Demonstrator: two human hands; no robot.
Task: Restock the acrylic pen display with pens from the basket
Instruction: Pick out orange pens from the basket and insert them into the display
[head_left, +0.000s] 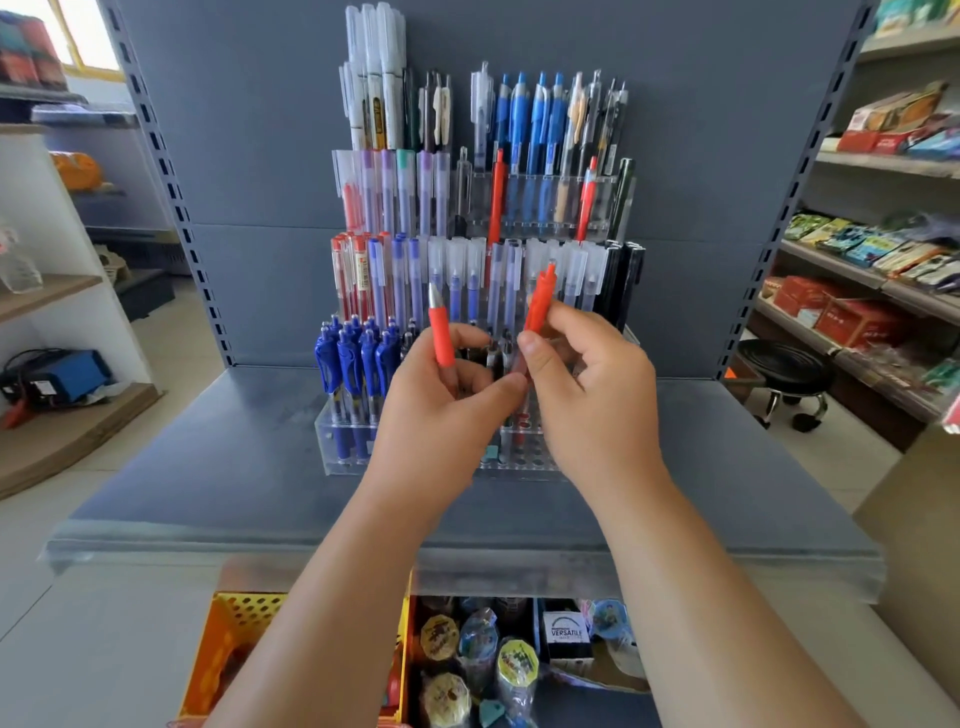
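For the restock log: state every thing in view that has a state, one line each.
Left hand: grips a red pen, silver tip up.
Right hand: pinches a second red pen, tilted.
Acrylic display: upper tiers stocked; front row has empty holes at right.
Basket: orange, below the shelf, partly hidden by an arm.

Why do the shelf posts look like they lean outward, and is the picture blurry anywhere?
Head view: the wide-angle lens splays the shelf posts outward; in the same head view the window at top left is washed out by daylight; the packets at the right edge look soft, while the red pen in the left hand is fairly sharp.
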